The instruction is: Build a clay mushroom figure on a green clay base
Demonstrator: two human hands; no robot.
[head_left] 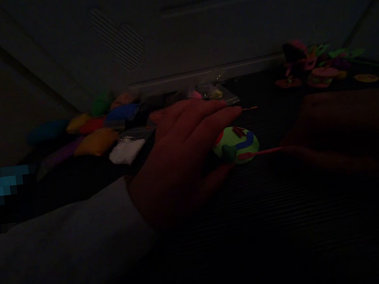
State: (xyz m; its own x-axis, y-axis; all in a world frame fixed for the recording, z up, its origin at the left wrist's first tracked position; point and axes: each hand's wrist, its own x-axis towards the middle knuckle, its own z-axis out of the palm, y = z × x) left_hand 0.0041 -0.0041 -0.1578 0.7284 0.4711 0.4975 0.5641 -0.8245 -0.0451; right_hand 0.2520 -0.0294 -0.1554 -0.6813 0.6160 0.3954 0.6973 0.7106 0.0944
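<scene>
The scene is very dark. My left hand (181,161) rests on a ribbed dark mat (274,223), its fingers and thumb curled round a small green clay ball (237,143) that carries red and blue strips. My right hand (342,136) comes in from the right, barely visible, and pinches a thin red stick tool (262,152) whose tip touches the front of the clay ball. A second thin stick (250,108) lies just past my left fingertips.
Several coloured clay packs (95,130) and a white one (127,151) lie at the left. Small clear bags (213,93) sit behind my left hand. Finished clay figures (318,68) stand at the far right by a pale wall.
</scene>
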